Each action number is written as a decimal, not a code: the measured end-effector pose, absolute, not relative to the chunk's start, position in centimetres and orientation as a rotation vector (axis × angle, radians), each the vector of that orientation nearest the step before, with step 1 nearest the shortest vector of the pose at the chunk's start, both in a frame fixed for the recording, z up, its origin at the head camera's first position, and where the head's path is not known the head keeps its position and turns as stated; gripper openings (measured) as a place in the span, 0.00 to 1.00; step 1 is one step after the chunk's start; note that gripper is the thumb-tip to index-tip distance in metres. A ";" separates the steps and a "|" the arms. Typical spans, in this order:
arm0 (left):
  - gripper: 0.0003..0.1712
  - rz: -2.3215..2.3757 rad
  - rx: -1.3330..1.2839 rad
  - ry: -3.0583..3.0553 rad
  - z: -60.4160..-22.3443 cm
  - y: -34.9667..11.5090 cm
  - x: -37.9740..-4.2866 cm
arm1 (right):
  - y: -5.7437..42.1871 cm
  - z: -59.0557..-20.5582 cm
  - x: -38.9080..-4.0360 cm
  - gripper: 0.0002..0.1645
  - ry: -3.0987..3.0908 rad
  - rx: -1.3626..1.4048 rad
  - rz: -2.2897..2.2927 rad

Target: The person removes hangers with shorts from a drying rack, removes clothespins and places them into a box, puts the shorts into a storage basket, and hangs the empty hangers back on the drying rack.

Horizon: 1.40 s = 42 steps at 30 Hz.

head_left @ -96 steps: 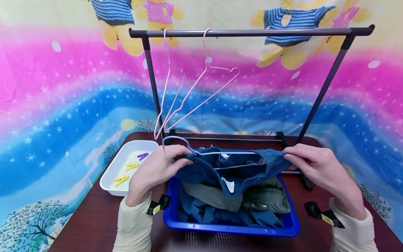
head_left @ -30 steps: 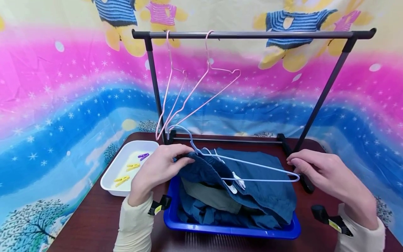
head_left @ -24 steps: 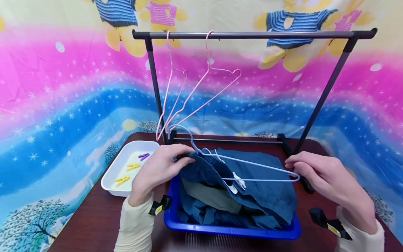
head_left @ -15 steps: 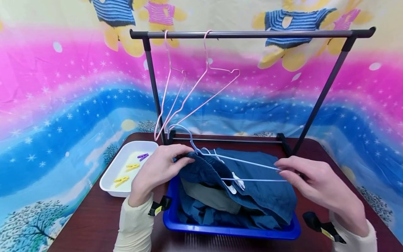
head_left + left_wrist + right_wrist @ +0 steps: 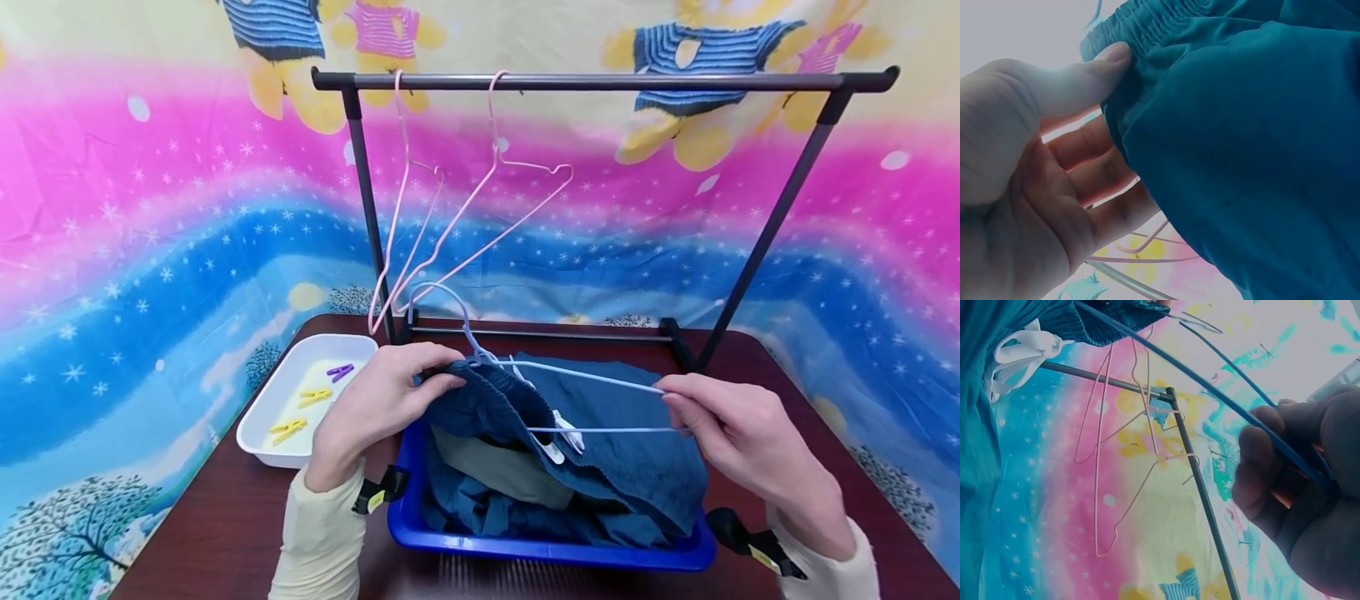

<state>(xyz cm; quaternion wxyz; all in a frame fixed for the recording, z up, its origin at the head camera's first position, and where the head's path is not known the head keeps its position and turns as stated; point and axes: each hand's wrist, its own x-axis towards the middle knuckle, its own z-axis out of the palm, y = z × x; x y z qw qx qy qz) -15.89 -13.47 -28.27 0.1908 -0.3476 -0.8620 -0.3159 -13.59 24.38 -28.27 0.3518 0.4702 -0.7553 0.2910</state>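
Note:
My left hand [image 5: 386, 392] pinches the gathered elastic waistband of dark blue pants [image 5: 630, 467] between thumb and forefinger. In the left wrist view the thumb presses on the waistband's edge, the other fingers behind the cloth. My right hand [image 5: 750, 433] grips the right end of a light blue wire hanger [image 5: 577, 372]. The hanger's left part lies inside the waist opening, its hook [image 5: 438, 287] rising just past my left fingers. A white drawstring bow [image 5: 1025, 350] shows on the waistband in the right wrist view. The pants drape over the blue basket [image 5: 555, 550].
Under the pants, the basket holds a grey-green garment [image 5: 502, 471] and more dark blue cloth. A white tray [image 5: 258, 446] with yellow and purple clothespins [image 5: 315, 397] stands at left. Two pink hangers [image 5: 442, 242] hang on the black rack [image 5: 622, 82] behind.
My right hand has let go of the waistband's right side, which dropped onto the basket. It then moved left and took hold of the hanger's end; the hook has tipped up slightly.

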 end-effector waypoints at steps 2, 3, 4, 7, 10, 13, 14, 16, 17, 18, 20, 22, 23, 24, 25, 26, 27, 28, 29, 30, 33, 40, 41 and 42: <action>0.10 -0.899 -0.987 -2.420 -28.3 -13.5 -15.9 | 24.3 -28.0 -13.6 0.22 -1.888 1.212 0.770; 0.10 -0.902 -0.991 -2.419 -28.3 -13.5 -15.9 | 24.3 -27.9 -13.6 0.22 -1.857 1.216 0.780; 0.10 -0.901 -0.996 -2.417 -28.3 -13.5 -15.9 | 24.3 -27.7 -13.5 0.23 -1.839 1.213 0.783; 0.11 -0.896 -1.004 -2.417 -28.3 -13.6 -15.9 | 24.3 -27.2 -13.3 0.23 -1.811 1.195 0.805; 0.11 -0.891 -1.004 -2.419 -28.3 -13.6 -16.0 | 24.5 -27.0 -13.1 0.24 -1.800 1.153 0.817; 0.11 -0.883 -0.994 -2.426 -28.3 -13.6 -15.9 | 24.8 -26.9 -12.9 0.24 -1.789 1.114 0.829; 0.11 -0.880 -0.990 -2.427 -28.4 -13.6 -15.9 | 25.0 -26.9 -12.8 0.23 -1.786 1.106 0.836; 0.11 -0.873 -0.985 -2.429 -28.4 -13.7 -15.9 | 25.3 -27.0 -12.7 0.21 -1.781 1.096 0.852; 0.11 -0.872 -0.985 -2.428 -28.4 -13.7 -15.9 | 25.4 -27.0 -12.7 0.20 -1.785 1.090 0.859; 0.11 -0.871 -0.984 -2.428 -28.4 -13.7 -15.9 | 25.6 -27.0 -12.6 0.19 -1.785 1.088 0.866; 0.11 -0.870 -0.983 -2.429 -28.4 -13.7 -15.9 | 25.9 -27.1 -12.6 0.17 -1.785 1.088 0.886; 0.11 -0.870 -0.982 -2.433 -28.4 -13.7 -16.0 | 26.1 -27.1 -12.6 0.17 -1.788 1.077 0.885; 0.11 -0.871 -0.981 -2.434 -28.4 -13.7 -16.0 | 26.2 -27.1 -12.6 0.17 -1.786 1.074 0.885; 0.11 -0.871 -0.982 -2.435 -28.4 -13.7 -16.0 | 26.3 -27.1 -12.6 0.17 -1.783 1.072 0.883; 0.11 -0.872 -0.982 -2.437 -28.4 -13.7 -16.0 | 26.3 -27.1 -12.6 0.17 -1.783 1.067 0.879; 0.11 -0.873 -0.982 -2.438 -28.4 -13.7 -16.0 | 26.4 -27.0 -12.5 0.17 -1.790 1.053 0.869; 0.11 -0.875 -0.984 -2.437 -28.4 -13.7 -16.0 | 26.4 -26.9 -12.5 0.17 -1.797 1.042 0.861; 0.11 -0.876 -0.983 -2.437 -28.5 -13.7 -16.1 | 26.5 -26.8 -12.4 0.18 -1.803 1.033 0.854; 0.11 -0.878 -0.983 -2.435 -28.5 -13.7 -16.1 | 26.5 -26.7 -12.4 0.18 -1.807 1.025 0.853; 0.11 -0.881 -0.986 -2.433 -28.4 -13.7 -16.0 | 26.6 -26.7 -12.3 0.18 -1.814 1.016 0.848; 0.11 -0.897 -0.988 -2.437 -28.4 -13.7 -16.0 | 26.8 -26.5 -12.0 0.18 -1.834 0.981 0.834; 0.11 -0.916 -0.995 -2.439 -28.3 -13.8 -15.9 | 27.9 -26.1 -11.3 0.16 -1.911 0.866 0.803; 0.11 -0.912 -1.000 -2.433 -28.3 -13.8 -15.9 | 28.0 -26.0 -11.2 0.16 -1.902 0.859 0.820; 0.11 -0.909 -1.006 -2.426 -28.3 -13.8 -15.9 | 28.1 -25.8 -11.1 0.16 -1.894 0.852 0.833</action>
